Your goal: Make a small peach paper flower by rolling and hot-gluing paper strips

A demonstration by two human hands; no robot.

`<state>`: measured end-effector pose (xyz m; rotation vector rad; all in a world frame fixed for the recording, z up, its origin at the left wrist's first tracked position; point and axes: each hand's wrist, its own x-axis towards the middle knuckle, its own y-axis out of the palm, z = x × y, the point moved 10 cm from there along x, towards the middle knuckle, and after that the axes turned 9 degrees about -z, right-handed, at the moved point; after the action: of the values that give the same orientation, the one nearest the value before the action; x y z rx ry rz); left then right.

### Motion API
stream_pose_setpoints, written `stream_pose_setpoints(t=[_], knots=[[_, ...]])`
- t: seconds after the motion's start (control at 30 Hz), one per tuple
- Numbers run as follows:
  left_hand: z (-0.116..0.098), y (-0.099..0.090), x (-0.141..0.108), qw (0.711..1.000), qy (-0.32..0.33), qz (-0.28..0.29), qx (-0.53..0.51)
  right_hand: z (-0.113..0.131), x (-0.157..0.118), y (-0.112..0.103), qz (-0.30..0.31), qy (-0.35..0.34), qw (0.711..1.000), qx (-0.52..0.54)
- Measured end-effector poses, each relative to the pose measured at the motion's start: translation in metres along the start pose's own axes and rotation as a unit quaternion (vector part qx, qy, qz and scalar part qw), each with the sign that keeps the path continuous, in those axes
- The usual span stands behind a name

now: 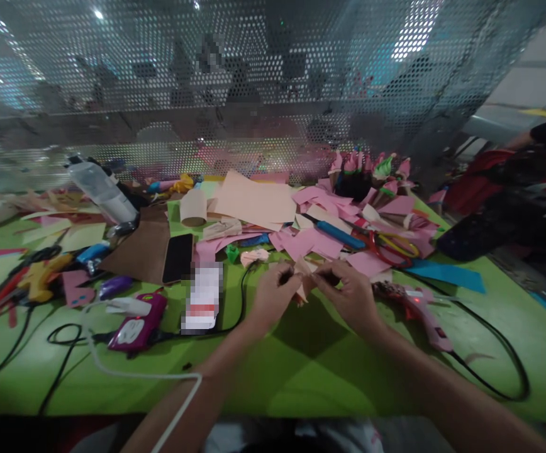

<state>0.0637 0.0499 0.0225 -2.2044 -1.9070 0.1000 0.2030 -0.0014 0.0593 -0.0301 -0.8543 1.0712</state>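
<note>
Between my two hands, above the green table (296, 384), is a small piece of light pink paper (305, 269); its exact shape is partly covered by my fingers. My left hand (277, 292) pinches its left side with thumb and forefinger. Opposite, my right hand (346, 290) has its fingertips closed on the right side. A pink hot glue gun (426, 314) with a lit red light lies just right of my right hand. Just beyond my left hand rest a crumpled pale pink paper piece (254, 257) and a small green one (231, 253).
Blue-handled tool (339, 234), red scissors (386, 251) and pink scraps (323, 242) lie beyond my hands. To the left are a lit phone (203, 299), a dark phone (178, 258), a purple power strip (138, 324), cords and a bottle (100, 189). Perforated metal (254, 82) stands behind.
</note>
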Motion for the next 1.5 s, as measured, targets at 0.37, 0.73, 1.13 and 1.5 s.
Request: stream_pose_setpoints(t=[0.37, 0.73, 1.13, 1.5], knots=[[-0.005, 0.004, -0.006, 0.996, 0.028, 0.018, 0.079, 0.003, 0.000, 0.001, 0.010, -0.008, 1.000, -0.009], [-0.012, 0.008, -0.009, 0.994, 0.033, 0.034, 0.097, 0.002, 0.001, 0.001, 0.002, 0.004, 1.000, 0.020], [-0.010, 0.013, -0.009, 0.987, 0.058, 0.046, 0.143, -0.003, 0.001, 0.002, 0.007, 0.043, 0.998, 0.039], [-0.009, 0.016, -0.010, 0.982, 0.062, 0.061, 0.168, -0.012, 0.000, 0.007, 0.020, 0.086, 0.994, 0.072]])
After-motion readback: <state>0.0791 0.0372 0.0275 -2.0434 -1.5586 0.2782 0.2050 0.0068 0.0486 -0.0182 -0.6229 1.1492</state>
